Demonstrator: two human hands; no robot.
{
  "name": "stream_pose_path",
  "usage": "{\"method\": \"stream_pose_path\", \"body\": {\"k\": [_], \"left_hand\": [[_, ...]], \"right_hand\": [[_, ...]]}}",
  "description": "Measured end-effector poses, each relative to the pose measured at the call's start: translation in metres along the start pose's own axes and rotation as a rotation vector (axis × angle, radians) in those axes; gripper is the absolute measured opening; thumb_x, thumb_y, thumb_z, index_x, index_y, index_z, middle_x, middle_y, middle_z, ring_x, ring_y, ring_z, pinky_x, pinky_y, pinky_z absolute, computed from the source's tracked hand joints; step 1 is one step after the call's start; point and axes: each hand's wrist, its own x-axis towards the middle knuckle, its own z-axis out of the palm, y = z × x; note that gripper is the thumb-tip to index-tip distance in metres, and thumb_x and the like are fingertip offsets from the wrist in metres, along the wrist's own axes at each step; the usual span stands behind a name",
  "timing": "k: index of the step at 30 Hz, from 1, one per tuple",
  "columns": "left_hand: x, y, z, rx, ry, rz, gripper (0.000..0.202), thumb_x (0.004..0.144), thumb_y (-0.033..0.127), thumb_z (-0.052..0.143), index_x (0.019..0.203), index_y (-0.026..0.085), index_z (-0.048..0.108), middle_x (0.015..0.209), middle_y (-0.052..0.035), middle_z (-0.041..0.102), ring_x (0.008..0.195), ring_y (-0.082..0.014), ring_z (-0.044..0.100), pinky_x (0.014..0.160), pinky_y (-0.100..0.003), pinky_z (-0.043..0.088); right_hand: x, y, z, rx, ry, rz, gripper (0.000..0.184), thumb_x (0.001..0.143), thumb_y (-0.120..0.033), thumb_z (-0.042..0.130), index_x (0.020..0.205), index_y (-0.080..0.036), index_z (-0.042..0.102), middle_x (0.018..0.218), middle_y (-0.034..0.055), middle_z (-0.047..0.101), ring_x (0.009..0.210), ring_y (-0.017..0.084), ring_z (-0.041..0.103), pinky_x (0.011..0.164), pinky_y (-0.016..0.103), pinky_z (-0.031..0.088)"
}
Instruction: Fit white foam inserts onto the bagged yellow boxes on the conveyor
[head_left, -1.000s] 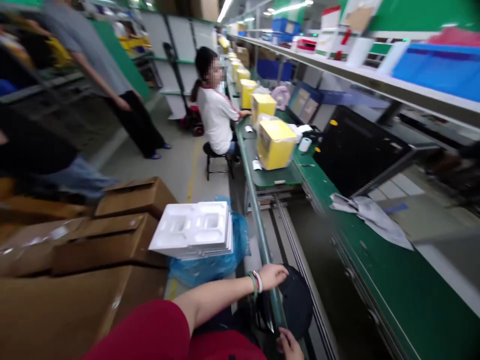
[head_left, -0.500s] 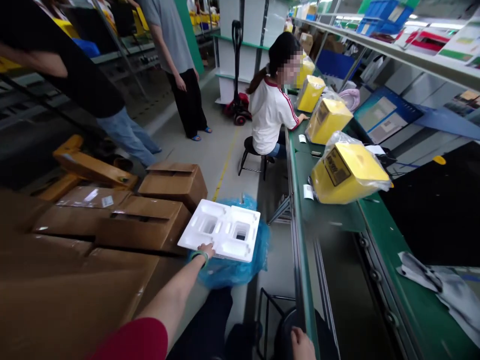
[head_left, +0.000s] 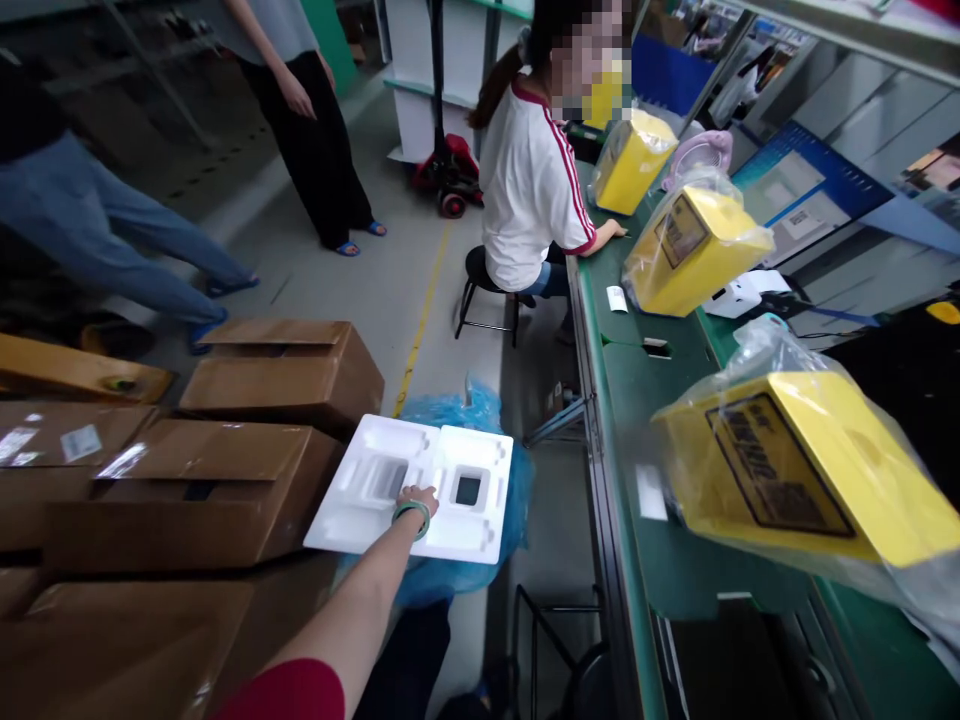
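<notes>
My left hand (head_left: 418, 500), with a green bracelet at its wrist, is on a white foam packing tray (head_left: 480, 535). Its fingers are closed over the ridge between the tray's two halves. Each half has a square opening in its middle. Under and around the tray bulges a blue plastic bag (head_left: 517, 500), low over the floor between the cartons and the conveyor. My right hand is out of the picture.
Brown cartons (head_left: 202, 500) stand on the left. To the right runs a green conveyor (head_left: 637, 380) carrying yellow boxes (head_left: 810, 470) in clear plastic. A co-worker (head_left: 532, 190) sits beside it on a black stool (head_left: 487, 280). Another stool (head_left: 592, 680) is near my legs.
My left hand has shifted from the tray's near edge to its middle ridge. My right hand has left the view. The yellow boxes have come closer along the conveyor.
</notes>
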Motion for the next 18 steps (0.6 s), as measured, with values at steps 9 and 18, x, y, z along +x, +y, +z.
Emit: {"method": "stream_pose_path", "body": {"k": [9, 18], "left_hand": [[-0.029, -0.005, -0.013, 0.134, 0.133, 0.2, 0.04, 0.093, 0.038, 0.036, 0.114, 0.022, 0.065, 0.111, -0.0165, 0.066, 0.111, -0.0311, 0.057, 0.093, -0.04, 0.04], [-0.18, 0.006, -0.024, -0.021, 0.301, 0.574, 0.04, 0.093, 0.038, 0.033, 0.111, 0.033, 0.069, 0.111, -0.0053, 0.07, 0.111, -0.026, 0.06, 0.104, -0.046, 0.038]], "right_hand": [[-0.019, -0.012, 0.002, 0.249, 0.036, 0.048, 0.048, 0.083, -0.059, 0.056, 0.123, -0.032, 0.062, 0.118, 0.0062, 0.067, 0.11, 0.026, 0.062, 0.081, 0.042, 0.056], [-0.039, -0.075, -0.066, 0.705, 0.176, 0.043, 0.098, 0.075, -0.078, 0.046, 0.146, -0.011, 0.035, 0.148, 0.0177, 0.041, 0.138, 0.03, 0.037, 0.117, 0.043, 0.029]]}}
